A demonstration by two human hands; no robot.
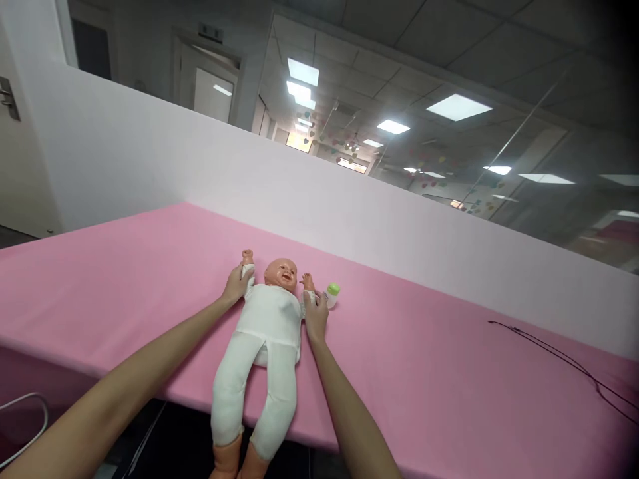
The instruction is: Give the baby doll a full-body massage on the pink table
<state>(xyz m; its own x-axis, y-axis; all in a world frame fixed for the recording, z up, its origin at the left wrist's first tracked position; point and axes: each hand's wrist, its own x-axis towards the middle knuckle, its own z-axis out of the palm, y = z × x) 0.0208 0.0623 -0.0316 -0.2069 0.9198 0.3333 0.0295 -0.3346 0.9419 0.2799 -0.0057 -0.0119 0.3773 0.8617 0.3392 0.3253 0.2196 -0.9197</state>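
Pink-covered table [150, 279] carries a doll [267, 332] laid on its back, head away and feet overhanging the near edge, its raised arms gripped by the left hand [235, 285] and right hand [316, 318].

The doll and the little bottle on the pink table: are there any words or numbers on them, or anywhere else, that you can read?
No text can be read anywhere.
White-suited plastic baby doll: plain, no letters.
Small clear bottle with a green cap: too small and blurred to tell.
Dark sign above the far door: too blurred to read.
Pink table cover: no print.
Left hand and right hand each hold one doll arm.
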